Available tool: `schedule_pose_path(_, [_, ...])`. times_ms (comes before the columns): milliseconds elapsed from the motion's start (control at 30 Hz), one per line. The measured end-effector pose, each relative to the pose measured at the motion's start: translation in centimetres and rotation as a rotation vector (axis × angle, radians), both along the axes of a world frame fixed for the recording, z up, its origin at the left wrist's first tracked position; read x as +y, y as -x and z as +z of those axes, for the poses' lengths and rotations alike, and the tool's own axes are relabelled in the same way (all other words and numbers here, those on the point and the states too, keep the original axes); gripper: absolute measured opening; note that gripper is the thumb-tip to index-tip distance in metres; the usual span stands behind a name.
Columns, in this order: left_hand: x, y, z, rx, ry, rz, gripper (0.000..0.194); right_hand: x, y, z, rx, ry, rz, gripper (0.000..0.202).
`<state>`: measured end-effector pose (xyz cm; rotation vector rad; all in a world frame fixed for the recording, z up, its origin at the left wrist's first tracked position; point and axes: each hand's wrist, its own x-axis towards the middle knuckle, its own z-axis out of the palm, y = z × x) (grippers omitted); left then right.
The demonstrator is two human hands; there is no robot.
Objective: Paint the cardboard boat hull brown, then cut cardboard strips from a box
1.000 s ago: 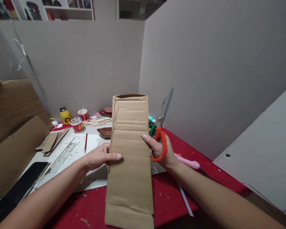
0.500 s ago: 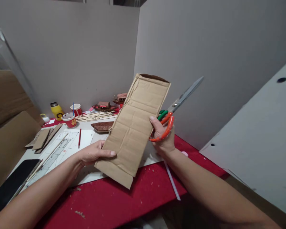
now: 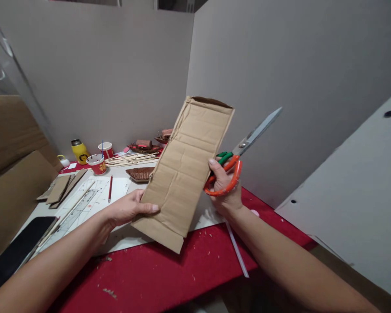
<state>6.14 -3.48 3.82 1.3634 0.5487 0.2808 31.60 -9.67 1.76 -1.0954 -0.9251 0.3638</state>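
Note:
My left hand [image 3: 132, 209] grips a flattened piece of brown cardboard [image 3: 185, 169] near its lower left edge, thumb on the front face and fingers hidden behind. The cardboard is creased, tilted, and held above the table. In my right hand [image 3: 226, 189] is a pair of scissors [image 3: 244, 145] with one orange and one green handle, its blades together and pointing up to the right. The right thumb lies along the cardboard's right edge; whether the fingers behind touch it I cannot tell.
A red cloth [image 3: 143, 278] covers the table, with a white sheet and drawings [image 3: 84, 204] on it. Around stand paper cups [image 3: 97, 165], a yellow bottle [image 3: 80, 152], model boats [image 3: 143, 145], thin sticks [image 3: 130, 160], a pencil [image 3: 110, 189], cardboard strips [image 3: 60, 189] and a black phone-like slab [image 3: 19, 248].
The view has shifted slightly. The scissors and right hand have moved a little to the right of the cardboard's edge; both hands keep their hold.

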Motion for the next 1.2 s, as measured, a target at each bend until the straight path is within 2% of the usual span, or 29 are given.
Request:
schedule_pose_path(100, [0.8,0.5,1.2,-0.06,-0.05,0.118,0.05,-0.3,0.8,0.7,0.077,-0.023,0.059,0.038])
schedule_pose_path(200, [1.8,1.3,2.7,-0.128,-0.103,0.232,0.05,-0.9,1.5,1.1,0.058,0.03,0.189,0.043])
schedule_pose_path(433, [2.7,4.4,6.3,-0.265,-0.186,0.399,0.043,-2.0,1.6,0.0,-0.286,0.274,0.535,0.061])
schedule_pose_path(567, [3.2,6.3,7.5,-0.315,-0.198,0.429,0.035,-3.5,0.6,-0.2,-0.471,0.354,0.65,0.06])
schedule_pose_path(667, [3.6,7.1,7.8,-0.352,-0.202,0.427,0.032,-4.7,-0.1,1.0,-0.715,0.468,0.714,0.057])
schedule_pose_path(733, [3.7,7.3,7.9,-0.367,-0.201,0.412,0.031,-5.3,-0.1,2.3,-0.915,0.545,0.718,0.063])
schedule_pose_path(800, [3.7,7.4,7.9,-0.371,-0.196,0.386,0.031,-5.7,0.3,3.5,-1.024,0.595,0.713,0.071])
schedule_pose_path(933, [3.4,7.3,7.6,-0.35,-0.185,0.325,0.033,-6.2,1.2,5.0,-1.079,0.66,0.741,0.078])
schedule_pose_path(1200, [3.3,6.1,6.2,-0.303,-0.179,0.235,0.039,-6.7,2.2,5.3,-1.081,0.711,0.812,0.075])
